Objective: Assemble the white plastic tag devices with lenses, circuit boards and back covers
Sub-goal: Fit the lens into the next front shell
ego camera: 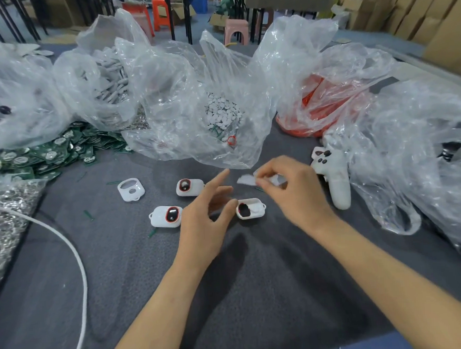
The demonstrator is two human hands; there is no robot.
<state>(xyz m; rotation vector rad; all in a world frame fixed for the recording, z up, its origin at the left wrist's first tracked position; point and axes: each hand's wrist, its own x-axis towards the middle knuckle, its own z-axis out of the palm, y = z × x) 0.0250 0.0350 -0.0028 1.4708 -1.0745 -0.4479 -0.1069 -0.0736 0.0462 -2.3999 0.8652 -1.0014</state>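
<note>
My right hand [286, 190] pinches a blurred white piece, maybe a back cover [247, 179]; the open shell [250, 208] lies just nearer, beside my left hand [207, 221], its fingers spread.

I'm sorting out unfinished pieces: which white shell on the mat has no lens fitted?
The leftmost white shell: both its openings are empty, showing the mat through them. The other three hold dark lenses.

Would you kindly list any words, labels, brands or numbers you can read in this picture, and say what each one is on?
No text can be read anywhere in this view.
Green circuit boards: pale markings show, too small and blurred to read.
Cardboard boxes: no print can be made out.
White tag shells, white game controller and the white piece in the right hand: no lettering visible.
</note>
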